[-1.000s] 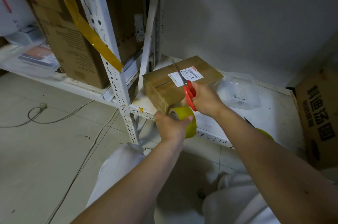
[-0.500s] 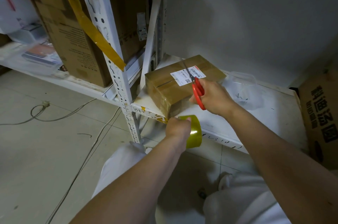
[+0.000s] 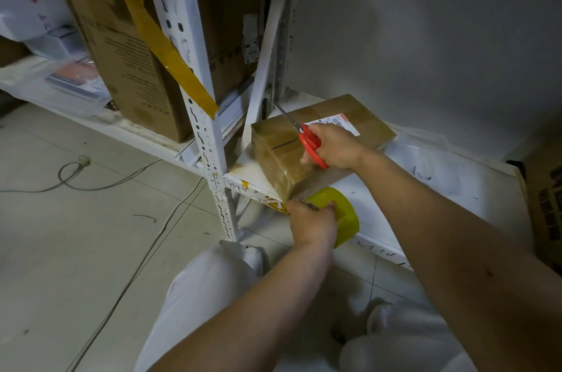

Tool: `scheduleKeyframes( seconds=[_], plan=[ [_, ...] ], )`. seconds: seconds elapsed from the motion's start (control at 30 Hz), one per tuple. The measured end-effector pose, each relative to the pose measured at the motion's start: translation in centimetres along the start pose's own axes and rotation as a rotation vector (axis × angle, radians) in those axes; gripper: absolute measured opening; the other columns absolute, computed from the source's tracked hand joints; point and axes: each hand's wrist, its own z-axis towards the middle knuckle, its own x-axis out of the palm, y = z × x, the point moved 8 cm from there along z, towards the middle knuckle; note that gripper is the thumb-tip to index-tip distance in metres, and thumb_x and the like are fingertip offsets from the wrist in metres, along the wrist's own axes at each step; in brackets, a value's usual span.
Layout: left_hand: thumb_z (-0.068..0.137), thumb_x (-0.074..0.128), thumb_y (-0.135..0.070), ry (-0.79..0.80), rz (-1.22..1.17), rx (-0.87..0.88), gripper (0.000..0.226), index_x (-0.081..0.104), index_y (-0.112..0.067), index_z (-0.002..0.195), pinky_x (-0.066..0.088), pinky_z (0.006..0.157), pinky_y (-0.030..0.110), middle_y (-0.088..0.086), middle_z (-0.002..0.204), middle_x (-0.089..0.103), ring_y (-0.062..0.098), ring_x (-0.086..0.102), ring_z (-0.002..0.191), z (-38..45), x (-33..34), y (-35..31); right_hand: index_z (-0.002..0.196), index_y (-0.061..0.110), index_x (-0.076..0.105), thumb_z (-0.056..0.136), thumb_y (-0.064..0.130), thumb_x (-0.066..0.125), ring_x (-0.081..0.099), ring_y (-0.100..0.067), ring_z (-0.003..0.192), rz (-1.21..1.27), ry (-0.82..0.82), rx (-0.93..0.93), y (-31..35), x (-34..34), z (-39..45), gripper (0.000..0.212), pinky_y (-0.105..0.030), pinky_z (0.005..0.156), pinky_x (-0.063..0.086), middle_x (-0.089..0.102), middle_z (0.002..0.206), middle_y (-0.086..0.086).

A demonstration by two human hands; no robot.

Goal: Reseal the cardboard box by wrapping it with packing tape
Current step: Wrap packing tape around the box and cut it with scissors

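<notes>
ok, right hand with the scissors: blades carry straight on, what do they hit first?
Probably the white shelf upright behind the box; the scissors in the right hand point up-left at it. Depth unclear.

A storeroom or stockroom: white slotted-metal shelving (image 3: 199, 104) holds large brown cardboard cartons (image 3: 130, 67), over a pale tiled floor (image 3: 76, 234) with loose cables (image 3: 91, 186), by a bare grey wall (image 3: 425, 37).

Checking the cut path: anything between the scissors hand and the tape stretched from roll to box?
Nothing visible. The right hand grips the red scissors while resting on the box; the tape roll in the left hand sits just below, with open space between.
</notes>
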Motion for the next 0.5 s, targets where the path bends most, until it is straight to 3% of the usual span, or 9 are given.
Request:
scheduleKeyframes(
  seconds=[0.1, 0.23, 0.5],
  plan=[
    [0.082, 0.069, -0.019, -0.019, -0.036, -0.044, 0.042, 0.045, -0.013, 0.116, 0.049, 0.096, 0.049, 0.011, 0.111, 0.061, 0.032, 0.060, 0.106, 0.6, -0.3, 0.4, 0.082, 0.025, 0.052, 0.077, 0.023, 0.078, 0.063, -0.021, 0.090, -0.029, 0.020, -0.005, -0.2, 0.6, 0.8, 0.027, -0.037, 0.083, 0.052, 0.066, 0.091, -0.002],
    [0.079, 0.068, -0.019, -0.018, -0.050, -0.054, 0.041, 0.050, -0.013, 0.115, 0.051, 0.094, 0.049, 0.011, 0.106, 0.064, 0.032, 0.062, 0.101, 1.5, -0.8, 0.9, 0.087, 0.021, 0.054, 0.077, 0.025, 0.079, 0.062, -0.020, 0.088, -0.023, 0.038, 0.001, -0.8, 1.3, 1.6, 0.027, -0.033, 0.079, 0.052, 0.063, 0.089, -0.002],
    [0.084, 0.067, -0.019, -0.033, -0.059, -0.060, 0.035, 0.048, -0.011, 0.112, 0.051, 0.093, 0.048, 0.011, 0.105, 0.062, 0.030, 0.061, 0.098, 2.0, -0.8, 0.6, 0.087, 0.021, 0.055, 0.074, 0.027, 0.080, 0.063, -0.022, 0.090, -0.035, 0.066, -0.026, -0.1, 1.4, 2.7, 0.029, -0.043, 0.087, 0.052, 0.066, 0.092, -0.004]
  ],
)
